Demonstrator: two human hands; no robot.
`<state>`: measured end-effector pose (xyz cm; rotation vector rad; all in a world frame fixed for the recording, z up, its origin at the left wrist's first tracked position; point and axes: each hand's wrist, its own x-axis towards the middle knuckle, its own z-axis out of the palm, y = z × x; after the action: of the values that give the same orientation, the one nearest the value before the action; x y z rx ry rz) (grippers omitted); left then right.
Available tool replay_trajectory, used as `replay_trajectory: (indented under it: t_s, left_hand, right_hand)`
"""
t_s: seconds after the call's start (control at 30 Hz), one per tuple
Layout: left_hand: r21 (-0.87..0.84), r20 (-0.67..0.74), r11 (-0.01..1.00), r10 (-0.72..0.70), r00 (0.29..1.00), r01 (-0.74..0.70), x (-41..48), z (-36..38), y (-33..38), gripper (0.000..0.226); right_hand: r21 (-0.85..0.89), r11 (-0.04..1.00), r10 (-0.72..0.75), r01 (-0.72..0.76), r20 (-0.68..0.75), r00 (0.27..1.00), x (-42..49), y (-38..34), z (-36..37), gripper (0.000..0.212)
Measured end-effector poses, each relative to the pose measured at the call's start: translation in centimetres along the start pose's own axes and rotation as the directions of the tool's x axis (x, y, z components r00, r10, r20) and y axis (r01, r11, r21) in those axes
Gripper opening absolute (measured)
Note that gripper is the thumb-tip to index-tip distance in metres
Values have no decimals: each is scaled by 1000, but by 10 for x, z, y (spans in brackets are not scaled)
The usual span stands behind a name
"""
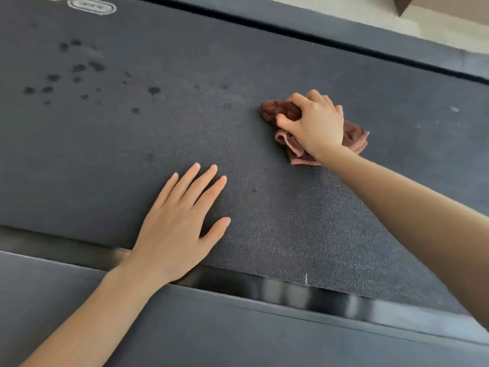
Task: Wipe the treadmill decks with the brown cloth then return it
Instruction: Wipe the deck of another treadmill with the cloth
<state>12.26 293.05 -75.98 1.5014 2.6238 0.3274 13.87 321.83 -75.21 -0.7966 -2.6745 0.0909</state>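
Hidden: much of the brown cloth [276, 110] lies under the right hand [315, 123]; only a bunched end toward the left and folded edges below and to the right of the hand show.
Cut off: both forearms run out of the lower edge; an oval mark [91, 6] on the belt is clipped at the top edge and its lettering cannot be read; a brown object [402, 4] at the top right shows only a corner, and what it is cannot be told.
Blurred: the glossy strip [291, 290] between the belt and the near side rail [238, 337] is smeared, so no detail shows there.
Right grip: fingers and thumb curled over the crumpled cloth, pinching a fold and pressing the cloth down on the treadmill belt [238, 75].
Left grip: wide, holding nothing; the left hand [180, 223] lies palm down with straight, slightly spread fingers on the belt, its heel at the belt's near edge.
Cloth position: on the belt, right of centre, well apart from the left hand.
Belt marks: dark spots [96, 66] scattered on the belt at the upper left, well away from the cloth.
Far side: the far side rail [344, 25] borders the belt, with pale floor [370, 14] beyond.
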Motion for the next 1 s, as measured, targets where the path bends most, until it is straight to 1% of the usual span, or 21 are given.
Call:
replay_trajectory:
  t_s: [0.1, 0.17, 0.23, 0.27, 0.33, 0.4, 0.47, 0.57, 0.67, 0.77, 0.87, 1.0]
  left_hand:
    - [-6, -14, 1000, -2, 1000, 2, 1, 0, -1, 68]
    - [-6, -17, 1000, -6, 1000, 6, -1, -1, -1, 70]
    - [-11, -33, 1000, -24, 999, 24, -3, 0, -2, 72]
    - [-14, -37, 999, -34, 999, 33, -4, 0, -2, 73]
    - [-11, -35, 999, -53, 998, 52, -6, 1, -2, 75]
    - [-16, -35, 998, -61, 998, 61, -7, 2, -1, 71]
    - [-25, -38, 998, -61, 997, 61, -7, 1, -1, 67]
    - [-25, -47, 998, -63, 997, 62, -8, 1, -1, 66]
    - [-31, -45, 997, -68, 997, 67, -8, 1, -1, 71]
    - [-50, -38, 997, -60, 997, 58, -5, 1, -4, 71]
    - [-85, -38, 995, -46, 998, 43, -4, 2, -11, 67]
    - [-134, -55, 990, -44, 998, 36, -1, 0, -13, 63]
  right_hand:
    - [-38, 999, 27, -28, -11, 1000, 11, 0, 4, 42]
    - [-55, 997, 51, -51, -3, 999, 0, -8, 0, 41]
    - [-24, 999, 30, -29, 23, 999, -24, -19, -8, 38]
    - [-6, 1000, -9, 9, 43, 999, -41, -25, -14, 37]
    - [42, 989, -141, 138, 74, 987, -84, -38, -28, 35]
    - [89, 964, -257, 251, 65, 964, -131, -50, -43, 33]
    - [103, 941, -326, 321, 26, 945, -167, -54, -53, 30]
    - [114, 926, -364, 359, 30, 931, -182, -51, -56, 27]
    - [129, 929, -354, 347, 29, 935, -156, -47, -48, 29]
    - [95, 962, -260, 256, 31, 965, -105, -41, -31, 35]
    - [76, 986, -147, 148, -16, 989, -42, -31, -8, 36]
    - [27, 996, -82, 83, -12, 997, 19, -25, 11, 38]
